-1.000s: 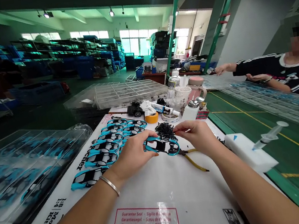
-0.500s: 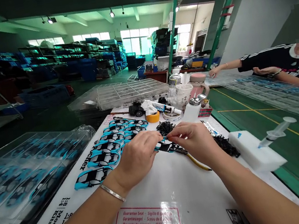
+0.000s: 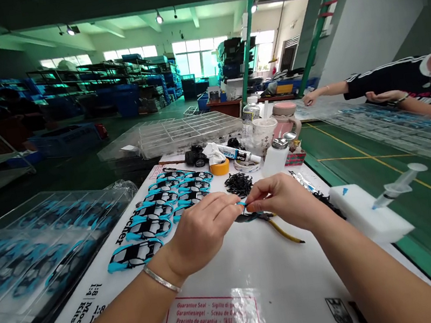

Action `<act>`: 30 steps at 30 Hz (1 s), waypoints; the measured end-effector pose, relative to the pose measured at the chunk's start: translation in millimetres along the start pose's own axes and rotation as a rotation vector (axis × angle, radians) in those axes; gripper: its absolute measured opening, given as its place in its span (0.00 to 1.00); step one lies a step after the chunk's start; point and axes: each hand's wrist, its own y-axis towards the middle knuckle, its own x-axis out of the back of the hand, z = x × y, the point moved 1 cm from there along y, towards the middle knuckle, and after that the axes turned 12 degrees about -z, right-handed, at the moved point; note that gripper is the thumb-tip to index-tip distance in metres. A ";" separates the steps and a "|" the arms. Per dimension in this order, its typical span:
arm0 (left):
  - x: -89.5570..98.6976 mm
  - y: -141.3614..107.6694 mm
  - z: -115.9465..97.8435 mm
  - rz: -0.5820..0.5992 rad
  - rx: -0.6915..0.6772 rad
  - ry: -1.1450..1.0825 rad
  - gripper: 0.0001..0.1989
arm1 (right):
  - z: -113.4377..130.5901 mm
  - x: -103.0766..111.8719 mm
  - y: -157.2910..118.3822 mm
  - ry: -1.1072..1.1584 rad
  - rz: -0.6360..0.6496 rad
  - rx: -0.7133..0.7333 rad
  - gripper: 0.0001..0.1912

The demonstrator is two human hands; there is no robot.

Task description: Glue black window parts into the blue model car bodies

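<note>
My left hand [image 3: 206, 223] is closed, thumb and fingers pinching a small blue-and-black model car body [image 3: 245, 217] from its left side. My right hand [image 3: 285, 199] meets it from the right, fingertips pinched at the blue edge. Most of this body is hidden behind the fingers, and any tiny part between them is too small to make out. Just beyond the hands lies a pile of small black plastic parts [image 3: 239, 184]. Under the right wrist, pliers with yellow handles [image 3: 286, 231] rest on the white board [image 3: 217, 276]. Rows of similar car bodies [image 3: 134, 254] lie to the left.
A white foam block [image 3: 371, 213] with a syringe [image 3: 399, 187] stands at right. Behind the hands are yellow tape [image 3: 220, 168], a glue tube [image 3: 239, 153], a dispenser bottle [image 3: 276, 157] and a pink mug [image 3: 285, 115]. Clear trays [image 3: 190, 132] lie beyond; a co-worker [image 3: 403, 85] reaches in at right.
Both hands stay together, with fingertips shifted slightly. The car body between them has turned or tilted, showing less of its black side. More of the pliers' handle shows.
</note>
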 end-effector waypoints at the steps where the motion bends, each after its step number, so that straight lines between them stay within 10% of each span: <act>1: 0.1 -0.2 -0.7 -0.007 -0.021 -0.010 0.10 | 0.3 1.3 0.5 0.030 0.038 -0.023 0.03; 30: 7.7 -0.9 1.0 -0.091 -0.028 -0.096 0.14 | 2.2 8.9 -2.7 0.126 0.069 0.098 0.15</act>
